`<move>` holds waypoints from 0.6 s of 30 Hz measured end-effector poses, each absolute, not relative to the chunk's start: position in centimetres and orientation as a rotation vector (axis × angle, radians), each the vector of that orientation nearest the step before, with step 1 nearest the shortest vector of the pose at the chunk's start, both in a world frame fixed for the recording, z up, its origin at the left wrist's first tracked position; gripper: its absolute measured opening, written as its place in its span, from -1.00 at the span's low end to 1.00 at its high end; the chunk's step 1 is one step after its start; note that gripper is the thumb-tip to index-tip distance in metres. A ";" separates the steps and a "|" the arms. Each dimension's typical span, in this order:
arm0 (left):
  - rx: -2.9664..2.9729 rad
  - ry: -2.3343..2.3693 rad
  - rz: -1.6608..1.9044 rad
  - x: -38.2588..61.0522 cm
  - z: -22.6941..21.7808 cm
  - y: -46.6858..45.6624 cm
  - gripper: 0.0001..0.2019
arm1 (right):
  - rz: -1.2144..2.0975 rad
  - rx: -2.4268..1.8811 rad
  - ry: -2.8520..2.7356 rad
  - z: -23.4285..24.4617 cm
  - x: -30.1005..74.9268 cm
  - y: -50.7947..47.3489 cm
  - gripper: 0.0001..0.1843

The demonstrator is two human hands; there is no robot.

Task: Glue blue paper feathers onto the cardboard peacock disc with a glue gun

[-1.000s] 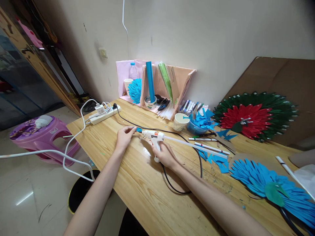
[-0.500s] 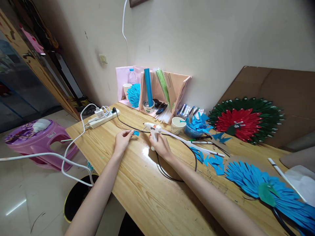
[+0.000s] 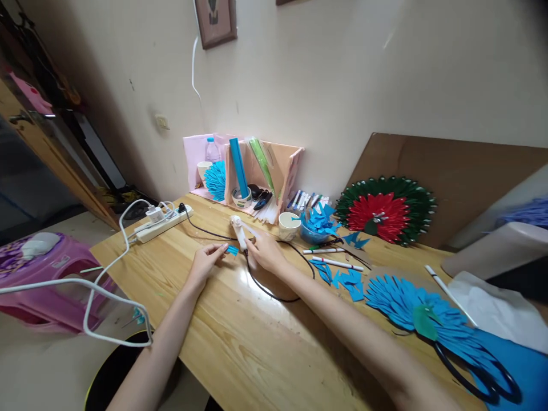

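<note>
Hands and tool at a wooden tabletop [image 3: 252, 354], with the paper cup [image 3: 289, 227] as landmark. The left hand [image 3: 205, 262], left of the cup and nearer the viewer, pinches a small blue piece [image 3: 232, 250] between thumb and forefinger; the piece projects toward the cup. The right hand [image 3: 266, 252], in front of the cup and slightly left, bends around the handle of a white glue gun [image 3: 238, 229]; its fingertips are largely hidden, so how firmly they close cannot be told. The gun lies left of the cup, apart from the blue piece. Its black cord [image 3: 274, 296] loops in front of the cup.

Handling, as judged: the blue piece should be very light, thin and pliable, prone to creasing under a hard squeeze; it is best taken lightly by one edge, clear of any adhesive. The gun appears rigid and fairly light, probably smooth plastic; the handle is the proper hold, since the nozzle may be hot and the cord may tug. The loose blue scraps [image 3: 319, 218] just right of the cup look similarly light and easily bent.
</note>
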State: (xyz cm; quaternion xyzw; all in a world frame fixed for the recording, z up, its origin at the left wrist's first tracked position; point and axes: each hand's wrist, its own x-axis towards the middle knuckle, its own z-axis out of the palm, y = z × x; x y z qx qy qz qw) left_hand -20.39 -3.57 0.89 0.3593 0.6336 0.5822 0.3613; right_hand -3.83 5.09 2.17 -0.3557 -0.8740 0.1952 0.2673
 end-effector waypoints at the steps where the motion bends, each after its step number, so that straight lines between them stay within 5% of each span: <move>1: 0.904 1.586 1.461 -19.5 1.0 -3.6 -0.65 | 0.489 -0.933 -2.334 2.5 -1.8 4.4 -0.71; 11: 1.032 1.209 1.109 -3.0 1.8 -1.8 -0.66 | 0.646 -1.099 -1.840 0.5 17.1 -2.7 -0.84; 18: 0.959 1.130 1.247 4.1 0.6 -0.8 -0.68 | 0.580 -1.107 -1.680 -0.7 20.2 -2.4 -0.71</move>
